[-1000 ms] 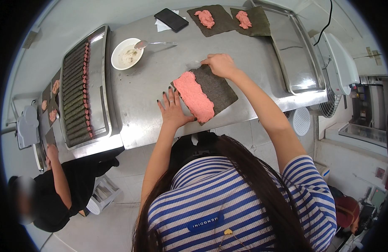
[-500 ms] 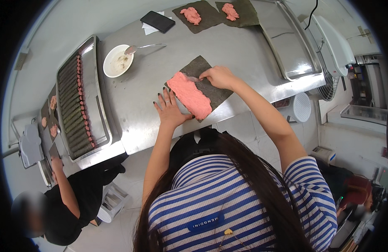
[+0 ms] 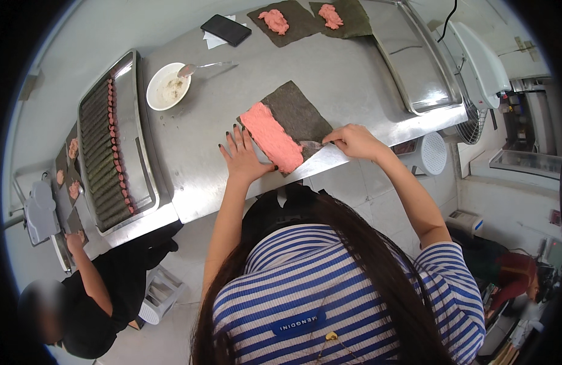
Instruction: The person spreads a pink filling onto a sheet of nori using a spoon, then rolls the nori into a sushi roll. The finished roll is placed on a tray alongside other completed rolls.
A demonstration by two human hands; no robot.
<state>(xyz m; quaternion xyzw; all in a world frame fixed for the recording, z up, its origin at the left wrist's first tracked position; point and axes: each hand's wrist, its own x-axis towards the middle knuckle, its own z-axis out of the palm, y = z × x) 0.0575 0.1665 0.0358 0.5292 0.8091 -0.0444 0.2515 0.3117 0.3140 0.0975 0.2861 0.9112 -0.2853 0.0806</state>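
A dark green sheet of seaweed (image 3: 298,108) lies at a slant near the front edge of the steel table. Smooth pink paste (image 3: 270,137) covers its left part in a long band. Pressed flat with fingers spread, my left hand (image 3: 243,159) rests beside the paste, its thumb at the band's near end. My right hand (image 3: 352,141) pinches what looks like a metal spoon (image 3: 311,145). The spoon's head touches the band's right edge close to the near corner of the sheet.
A white bowl (image 3: 153,92) with another spoon (image 3: 202,66) stands at left. Beyond it lie a tray (image 3: 148,152) of seaweed rolls and a co-worker's hand (image 3: 75,240). A phone (image 3: 226,30), two pasted sheets (image 3: 293,21) and a steel tray (image 3: 408,67) are farther back.
My right hand has drawn the spoon from the band's far end toward its near end, along the right edge. The paste edge looks straighter. My left hand stays in place.
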